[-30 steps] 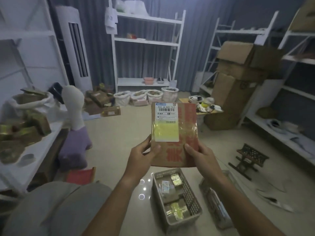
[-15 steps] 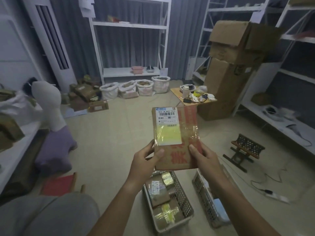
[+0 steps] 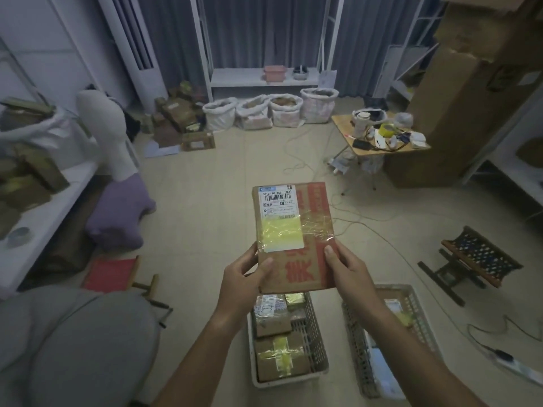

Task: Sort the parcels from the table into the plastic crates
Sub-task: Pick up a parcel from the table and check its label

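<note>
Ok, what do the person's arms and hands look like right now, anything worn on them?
Both arms are bare as far as the frame shows: no sleeves, gloves, watch or rings visible. The left hand and right hand have short, plain nails. Grey trousers cover the person's knee at lower left. The dim light hides finer detail.

place: parcel storeroom | evidence: white metal shelving (image 3: 264,77); filled sacks (image 3: 270,111); stacked cardboard boxes (image 3: 470,92); floor crates (image 3: 320,342)
</note>
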